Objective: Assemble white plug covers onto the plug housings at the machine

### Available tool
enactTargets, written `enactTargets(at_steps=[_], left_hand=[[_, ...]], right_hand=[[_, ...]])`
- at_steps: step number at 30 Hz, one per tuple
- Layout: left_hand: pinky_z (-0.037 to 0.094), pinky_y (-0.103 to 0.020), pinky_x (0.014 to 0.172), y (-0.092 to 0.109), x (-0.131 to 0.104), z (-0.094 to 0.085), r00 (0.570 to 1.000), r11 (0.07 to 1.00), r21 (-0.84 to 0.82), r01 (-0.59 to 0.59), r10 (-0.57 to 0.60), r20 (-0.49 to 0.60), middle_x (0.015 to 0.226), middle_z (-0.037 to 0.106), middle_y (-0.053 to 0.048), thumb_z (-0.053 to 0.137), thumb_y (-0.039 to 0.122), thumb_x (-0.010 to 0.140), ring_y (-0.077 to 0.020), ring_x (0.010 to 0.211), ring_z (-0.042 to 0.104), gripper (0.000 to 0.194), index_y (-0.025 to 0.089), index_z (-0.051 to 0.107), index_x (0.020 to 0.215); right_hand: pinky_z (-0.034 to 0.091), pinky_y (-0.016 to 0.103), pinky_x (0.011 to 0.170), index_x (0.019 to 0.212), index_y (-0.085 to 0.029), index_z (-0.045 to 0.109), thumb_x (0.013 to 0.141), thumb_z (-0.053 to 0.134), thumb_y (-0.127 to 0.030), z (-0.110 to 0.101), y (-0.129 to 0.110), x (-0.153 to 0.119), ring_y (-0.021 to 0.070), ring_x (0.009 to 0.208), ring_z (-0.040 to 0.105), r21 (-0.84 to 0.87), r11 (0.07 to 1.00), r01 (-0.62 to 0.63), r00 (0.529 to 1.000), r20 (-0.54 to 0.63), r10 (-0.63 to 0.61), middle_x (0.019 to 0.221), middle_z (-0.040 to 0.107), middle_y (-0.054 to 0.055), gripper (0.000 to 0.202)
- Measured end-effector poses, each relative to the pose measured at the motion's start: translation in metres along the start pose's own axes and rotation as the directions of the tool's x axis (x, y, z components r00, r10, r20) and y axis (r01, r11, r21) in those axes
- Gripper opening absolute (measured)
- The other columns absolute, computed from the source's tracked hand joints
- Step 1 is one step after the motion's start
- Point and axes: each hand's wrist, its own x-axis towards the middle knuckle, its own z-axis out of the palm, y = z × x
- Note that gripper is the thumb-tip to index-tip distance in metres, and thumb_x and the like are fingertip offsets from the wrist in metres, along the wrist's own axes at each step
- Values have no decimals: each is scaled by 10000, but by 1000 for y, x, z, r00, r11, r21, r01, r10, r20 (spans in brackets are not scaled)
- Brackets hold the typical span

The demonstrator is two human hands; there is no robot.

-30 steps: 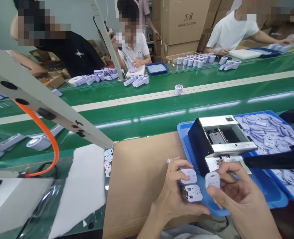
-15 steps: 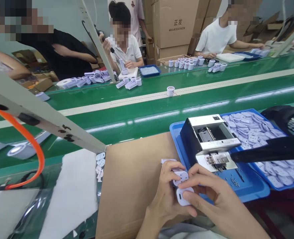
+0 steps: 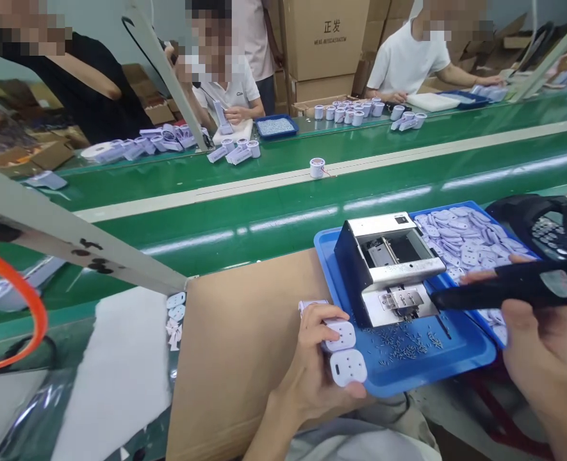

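My left hand holds two white socket units side by side, their faces up, just over the near-left corner of a blue tray. My right hand is at the right edge, its fingers wrapped around a long black tool that points left toward a small metal screw feeder standing in the tray. Small screws lie scattered on the tray floor in front of the feeder.
A second blue tray behind the feeder holds several white cover plates. A cardboard sheet covers the bench on the left. Beyond runs a green conveyor belt with a white spool. Other people work across it. A slanted metal bar crosses the left.
My right hand has let go of the white unit it pressed onto the lower socket unit and moved right to the black tool. My left hand still holds both units. The view shifted left.
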Motion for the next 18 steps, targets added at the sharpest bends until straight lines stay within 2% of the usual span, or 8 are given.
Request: enactTargets(at_steps=[4, 6, 8, 10, 12, 14, 16, 18], left_hand=[[357, -335, 1201, 3, 5, 4, 1000, 995, 103, -16, 16, 0, 1404, 524, -71, 534, 688, 1061, -104, 1306, 498, 587, 235, 337, 1379], [366, -330, 1203, 5, 7, 4, 1000, 992, 126, -14, 11, 25, 1421, 516, -71, 529, 696, 1059, -102, 1332, 481, 595, 237, 329, 1379], [385, -316, 1181, 6, 9, 2, 999, 989, 146, -20, 14, 43, 1425, 522, -75, 516, 697, 1064, -98, 1334, 483, 591, 234, 327, 1379], [411, -327, 1166, 6, 9, 1, 999, 979, 202, -18, 8, 53, 1414, 546, -93, 539, 738, 1039, -113, 1316, 517, 637, 227, 347, 1367], [447, -373, 1175, 6, 9, -1, 996, 960, 281, 8, -32, 80, 1406, 573, -123, 640, 817, 946, -153, 1306, 555, 765, 226, 388, 1360], [466, -443, 1203, 6, 9, -2, 989, 938, 345, 41, -87, 117, 1420, 583, -149, 748, 873, 823, -199, 1331, 569, 900, 230, 426, 1365], [469, -483, 1225, 6, 10, -2, 986, 927, 371, 44, -101, 136, 1423, 590, -155, 783, 897, 767, -218, 1347, 568, 958, 230, 450, 1369], [466, -495, 1236, 6, 11, -3, 985, 922, 386, 35, -97, 143, 1419, 595, -154, 783, 907, 760, -221, 1346, 569, 964, 230, 465, 1368]], right_hand=[[512, 417, 488, 1299, -307, 662, 844, 811, -762, -3, -3, 9, 271, 741, 634, -77, 997, 18, 996, 85, -11, 982, 620, 81, 661], [466, 398, 431, 1325, -315, 690, 829, 843, -758, 3, -6, 9, 243, 679, 607, -72, 995, 75, 997, 41, -72, 1029, 638, 77, 682], [429, 394, 406, 1341, -391, 755, 793, 887, -753, 17, -10, 4, 198, 611, 557, -35, 990, 139, 988, -64, -141, 1112, 640, 56, 670], [439, 386, 461, 1294, -589, 783, 820, 867, -757, 34, -17, -2, 149, 577, 481, 6, 992, 130, 985, -115, -128, 1206, 604, 11, 511], [495, 376, 539, 1329, -650, 736, 931, 789, -721, 49, -25, -4, 154, 628, 498, 0, 989, 149, 988, -41, -149, 1243, 593, -1, 408], [500, 377, 507, 1357, -543, 704, 985, 701, -695, 57, -29, -2, 190, 640, 541, -47, 981, 187, 976, 124, -180, 1119, 625, 31, 403], [451, 359, 438, 1324, -455, 672, 966, 672, -686, 60, -30, 2, 226, 614, 562, -96, 976, 195, 953, 254, -165, 949, 613, 39, 426], [417, 341, 417, 1316, -436, 656, 935, 698, -652, 58, -29, 4, 239, 598, 566, -112, 978, 175, 948, 288, -137, 873, 584, 28, 439]])
